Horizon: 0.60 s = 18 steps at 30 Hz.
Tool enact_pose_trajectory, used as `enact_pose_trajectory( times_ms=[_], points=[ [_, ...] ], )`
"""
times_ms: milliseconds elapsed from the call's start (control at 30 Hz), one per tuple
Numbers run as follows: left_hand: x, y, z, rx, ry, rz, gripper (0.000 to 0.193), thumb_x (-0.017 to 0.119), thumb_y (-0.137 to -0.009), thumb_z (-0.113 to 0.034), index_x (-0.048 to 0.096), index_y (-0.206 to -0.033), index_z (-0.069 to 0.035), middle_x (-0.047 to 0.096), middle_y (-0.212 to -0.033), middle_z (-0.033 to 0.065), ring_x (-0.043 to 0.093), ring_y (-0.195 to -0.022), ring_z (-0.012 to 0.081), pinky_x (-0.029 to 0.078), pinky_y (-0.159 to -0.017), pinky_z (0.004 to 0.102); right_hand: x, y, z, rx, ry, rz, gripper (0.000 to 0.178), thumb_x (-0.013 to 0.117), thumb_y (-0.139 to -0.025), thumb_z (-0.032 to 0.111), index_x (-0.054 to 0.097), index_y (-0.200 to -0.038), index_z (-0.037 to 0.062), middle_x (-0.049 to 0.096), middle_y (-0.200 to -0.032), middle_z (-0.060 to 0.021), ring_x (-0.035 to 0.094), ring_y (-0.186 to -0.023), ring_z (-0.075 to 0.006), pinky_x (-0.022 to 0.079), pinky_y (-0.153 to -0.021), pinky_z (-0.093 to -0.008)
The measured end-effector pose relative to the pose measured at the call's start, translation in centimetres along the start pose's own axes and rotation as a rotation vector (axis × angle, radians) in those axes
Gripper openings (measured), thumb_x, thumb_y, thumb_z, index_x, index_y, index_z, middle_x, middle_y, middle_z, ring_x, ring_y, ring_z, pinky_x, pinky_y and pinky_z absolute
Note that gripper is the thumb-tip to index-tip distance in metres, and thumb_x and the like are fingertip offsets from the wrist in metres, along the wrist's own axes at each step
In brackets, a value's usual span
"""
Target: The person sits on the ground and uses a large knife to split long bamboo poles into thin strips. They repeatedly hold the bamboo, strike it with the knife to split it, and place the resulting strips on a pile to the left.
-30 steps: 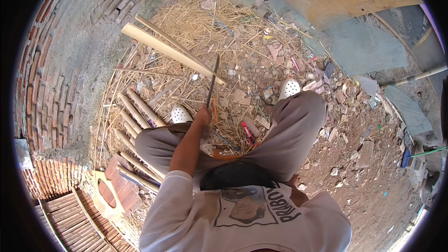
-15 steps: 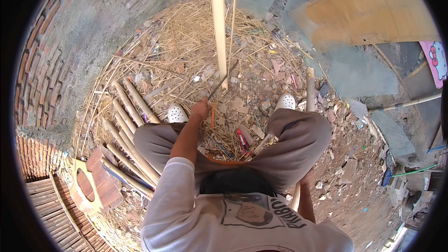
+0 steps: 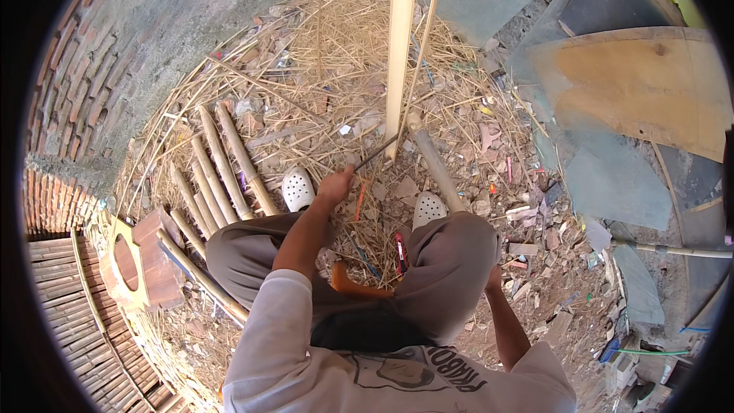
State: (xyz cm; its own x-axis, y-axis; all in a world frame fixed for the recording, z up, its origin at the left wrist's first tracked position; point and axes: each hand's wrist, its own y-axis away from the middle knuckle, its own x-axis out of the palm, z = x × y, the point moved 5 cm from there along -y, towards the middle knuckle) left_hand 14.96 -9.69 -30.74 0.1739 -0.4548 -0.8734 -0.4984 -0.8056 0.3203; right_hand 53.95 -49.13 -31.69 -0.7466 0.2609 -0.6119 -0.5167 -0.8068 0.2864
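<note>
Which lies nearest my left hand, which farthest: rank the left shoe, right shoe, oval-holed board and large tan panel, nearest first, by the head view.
From the left hand:
1. Left shoe, just to its left.
2. Right shoe, to its lower right.
3. Oval-holed board, far left.
4. Large tan panel, far upper right.

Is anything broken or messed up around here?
Yes. Shards and loose straw lie strewn over the ground, looking messy. The grey wall on the left looks damaged: rough rows of bare bricks show through. Beyond the left hand and its dark blade, two pale strips splay apart, looking askew.
</note>
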Motion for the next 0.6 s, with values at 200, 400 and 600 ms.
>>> enact_pose_trajectory(
  times_ms=[200, 400, 600],
  points=[
    [1.3, -0.5, -0.6, -0.01, 0.025, -0.082, 0.022, 0.05, -0.096, -0.027, 0.047, -0.108, -0.009, 0.066, -0.091, 0.0223, 0.065, -0.078, 0.0451, 0.052, -0.07, 0.0542, -2.9, -0.3, 5.3, -0.078, -0.297, 0.031, 0.042, 0.067, -0.087, 0.026, 0.058, -0.12, 0.0013, 0.071, -0.093, -0.0135, 0.07, -0.084, -0.0305, 0.056, -0.071, -0.0391],
    [0.6, -2.0, -1.3, 0.046, -0.024, -0.068, 0.022, 0.05, -0.096, -0.026, 0.048, -0.108, -0.008, 0.066, -0.089, 0.0228, 0.066, -0.076, 0.043, 0.053, -0.068, 0.0524, -2.2, 0.9, 3.9, -0.005, -0.232, -0.03, 0.042, 0.067, -0.087, 0.026, 0.058, -0.119, 0.0013, 0.071, -0.094, -0.0132, 0.07, -0.084, -0.0297, 0.056, -0.072, -0.0387],
    [2.1, 0.7, 0.7, 0.053, -0.087, -0.087, 0.032, 0.054, -0.094, -0.026, 0.049, -0.119, -0.008, 0.066, -0.089, 0.0213, 0.067, -0.074, 0.0408, 0.055, -0.065, 0.0482, -2.6, 0.5, 4.6, -0.003, -0.22, -0.023, 0.042, 0.067, -0.086, 0.026, 0.058, -0.119, 0.0013, 0.071, -0.095, -0.0128, 0.07, -0.084, -0.0289, 0.056, -0.072, -0.0383]
  ],
)
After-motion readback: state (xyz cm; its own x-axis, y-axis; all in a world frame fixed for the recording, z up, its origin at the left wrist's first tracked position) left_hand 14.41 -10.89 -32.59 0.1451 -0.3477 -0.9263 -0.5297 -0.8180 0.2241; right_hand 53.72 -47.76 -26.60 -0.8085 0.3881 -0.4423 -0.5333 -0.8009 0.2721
